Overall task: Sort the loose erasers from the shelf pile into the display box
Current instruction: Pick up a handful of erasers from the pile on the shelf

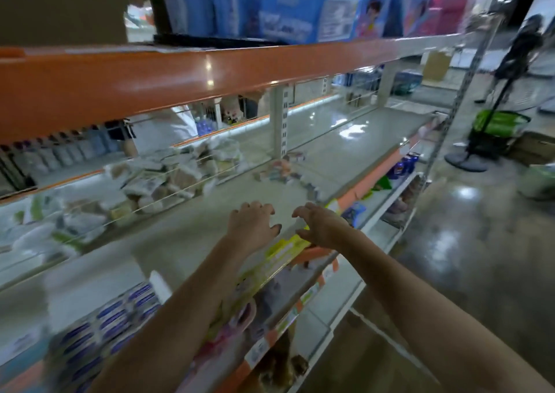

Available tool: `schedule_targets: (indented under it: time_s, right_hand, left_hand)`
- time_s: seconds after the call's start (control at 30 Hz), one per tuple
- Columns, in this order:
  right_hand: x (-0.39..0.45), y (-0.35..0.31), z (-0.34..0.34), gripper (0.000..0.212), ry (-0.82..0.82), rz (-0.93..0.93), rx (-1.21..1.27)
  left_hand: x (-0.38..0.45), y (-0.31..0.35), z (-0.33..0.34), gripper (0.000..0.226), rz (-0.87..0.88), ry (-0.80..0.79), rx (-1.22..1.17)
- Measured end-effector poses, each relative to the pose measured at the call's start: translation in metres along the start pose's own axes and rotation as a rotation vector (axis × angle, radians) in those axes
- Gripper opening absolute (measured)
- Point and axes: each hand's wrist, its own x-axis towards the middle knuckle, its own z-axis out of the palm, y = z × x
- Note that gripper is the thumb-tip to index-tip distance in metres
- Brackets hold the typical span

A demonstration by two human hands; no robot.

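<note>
- A small pile of loose erasers (285,171) is seen on the pale shelf (186,230), near its front edge, heavily blurred.
- No writing on the erasers can be read.
- A display box (120,317) filled with rows of blue-and-white pieces is seen at the lower left, under the left forearm; its print is too blurred to read.
- The left grip (250,226) is held over the shelf, fingers loosely curled, nothing held.
- The right grip (319,226) is held just beside it, fingers likewise relaxed and empty.
- The erasers lie beyond both grips, apart from them.
- Blue packages (300,8) are stacked on the orange-edged shelf above; their labels are illegible.
</note>
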Motion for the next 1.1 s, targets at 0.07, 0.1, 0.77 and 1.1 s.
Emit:
schedule_targets:
  time_s: [0.07, 0.1, 0.77, 1.1]
  right_hand:
    - [0.008, 0.029, -0.003, 0.046, 0.01, 0.016, 0.018]
    - [0.012, 0.042, -0.004, 0.046, 0.014, 0.026, 0.03]
    - [0.168, 0.136, 0.01, 0.046, 0.029, 0.172, 0.114]
    - [0.193, 0.157, 0.007, 0.034, -0.021, 0.046, 0.122]
  left_hand:
    - [0.026, 0.018, 0.007, 0.047, -0.009, -0.014, -0.012]
    - [0.037, 0.024, 0.011, 0.047, -0.015, -0.013, -0.017]
    - [0.26, 0.024, 0.059, 0.038, -0.154, 0.135, -0.066]
    - [0.305, 0.019, 0.083, 0.027, -0.246, 0.159, -0.046]
